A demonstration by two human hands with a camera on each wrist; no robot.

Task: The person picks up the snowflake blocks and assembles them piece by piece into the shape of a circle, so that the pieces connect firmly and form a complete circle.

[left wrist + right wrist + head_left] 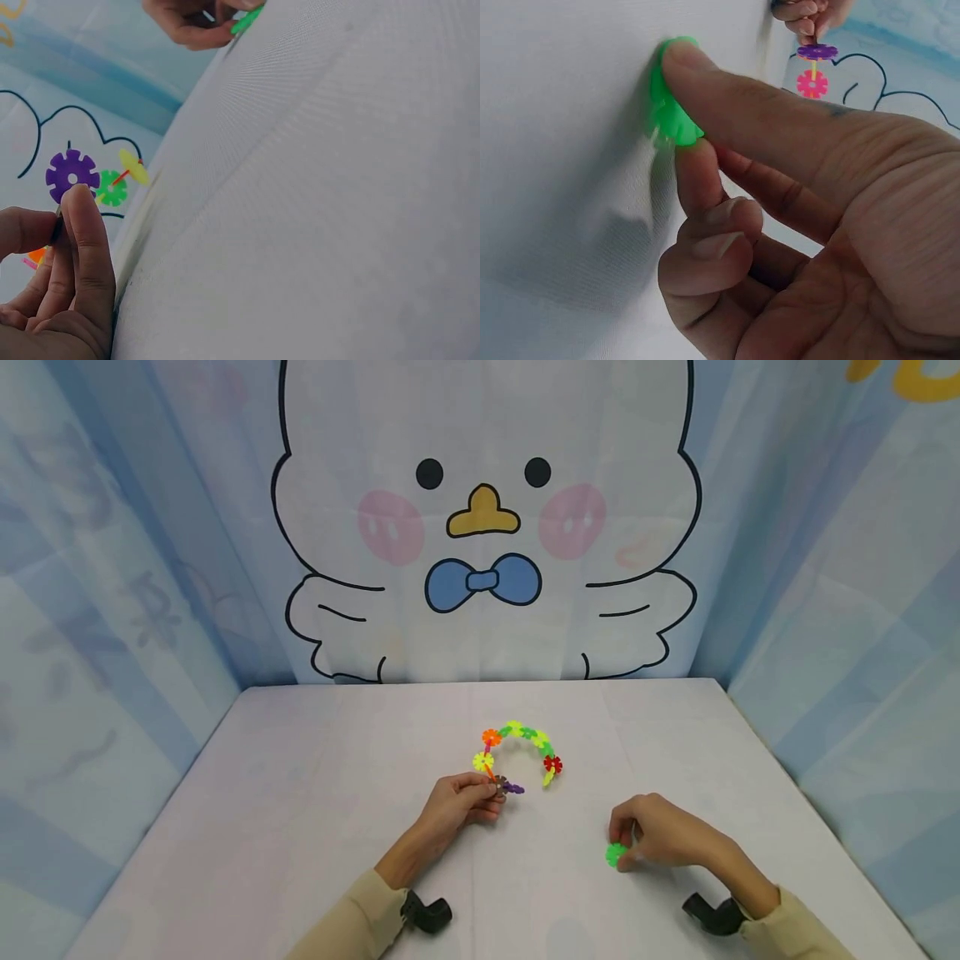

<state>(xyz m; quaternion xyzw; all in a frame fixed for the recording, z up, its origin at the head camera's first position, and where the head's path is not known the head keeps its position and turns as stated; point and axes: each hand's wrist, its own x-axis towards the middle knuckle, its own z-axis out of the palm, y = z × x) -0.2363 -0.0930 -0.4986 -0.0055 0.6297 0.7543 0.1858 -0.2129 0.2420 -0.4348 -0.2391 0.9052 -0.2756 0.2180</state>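
Observation:
A curved chain of notched plastic snowflake discs (540, 739) in yellow, green, orange and red lies near the table's middle. My left hand (453, 810) pinches a brownish disc (501, 786) at the chain's near left end. Joined there is a purple disc (513, 788), whose notched face (64, 174) stands above the fingertips in the left wrist view. At the other end, a yellow disc (549, 777) hangs off a red disc (553, 764). Low over the table on the right, my right hand (667, 835) pinches a bright green disc (676, 124) between thumb and index finger.
The white-covered table (300, 827) meets a curtain with a cartoon bird (483, 635) at its back edge. Pale blue curtains (847, 652) hang along both sides. Black curved wrist mounts (427, 914) sit at the beige sleeves (352, 918).

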